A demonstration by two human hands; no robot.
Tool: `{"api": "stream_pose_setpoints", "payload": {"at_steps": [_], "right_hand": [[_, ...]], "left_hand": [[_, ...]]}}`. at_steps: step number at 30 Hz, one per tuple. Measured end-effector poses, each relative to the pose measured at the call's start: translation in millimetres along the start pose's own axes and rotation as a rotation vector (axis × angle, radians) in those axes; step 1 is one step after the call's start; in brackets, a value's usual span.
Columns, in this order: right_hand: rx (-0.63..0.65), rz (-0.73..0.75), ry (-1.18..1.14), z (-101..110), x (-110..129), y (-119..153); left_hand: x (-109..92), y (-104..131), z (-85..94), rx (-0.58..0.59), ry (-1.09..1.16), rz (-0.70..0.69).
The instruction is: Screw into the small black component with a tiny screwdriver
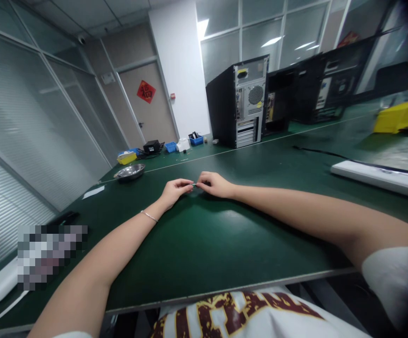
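Just above the green tabletop, both hands meet in the middle of the head view. My left hand pinches one end of a tiny thin piece, pale and greenish, too small to name. At its other end my right hand is closed, thumb against fingers. The piece spans the short gap between the fingertips. Most of it is hidden by the fingers. A thin bracelet circles the left wrist.
A shiny metal bowl stands beyond my left hand. Small blue bins and a black computer case line the back. A white power strip lies to the right, with a yellow bin behind it.
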State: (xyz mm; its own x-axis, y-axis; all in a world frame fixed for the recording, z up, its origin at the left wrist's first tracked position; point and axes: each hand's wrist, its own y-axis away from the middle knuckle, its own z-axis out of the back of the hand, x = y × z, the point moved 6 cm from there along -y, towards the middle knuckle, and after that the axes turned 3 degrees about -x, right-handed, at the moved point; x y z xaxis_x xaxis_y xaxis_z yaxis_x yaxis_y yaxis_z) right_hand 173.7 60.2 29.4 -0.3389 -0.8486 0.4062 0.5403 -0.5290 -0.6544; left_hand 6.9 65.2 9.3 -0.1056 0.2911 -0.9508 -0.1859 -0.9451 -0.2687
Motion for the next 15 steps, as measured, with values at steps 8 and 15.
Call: {"api": "stream_pose_setpoints", "payload": {"at_steps": [8, 15], "right_hand": [[-0.053, -0.055, 0.043, 2, -5, 0], [-0.074, -0.106, 0.067, 2, -14, -1]], "left_hand": [[0, 0, -0.8, -0.005, -0.025, 0.000], [-1, -2, -1.6, -0.007, -0.129, -0.053]]}}
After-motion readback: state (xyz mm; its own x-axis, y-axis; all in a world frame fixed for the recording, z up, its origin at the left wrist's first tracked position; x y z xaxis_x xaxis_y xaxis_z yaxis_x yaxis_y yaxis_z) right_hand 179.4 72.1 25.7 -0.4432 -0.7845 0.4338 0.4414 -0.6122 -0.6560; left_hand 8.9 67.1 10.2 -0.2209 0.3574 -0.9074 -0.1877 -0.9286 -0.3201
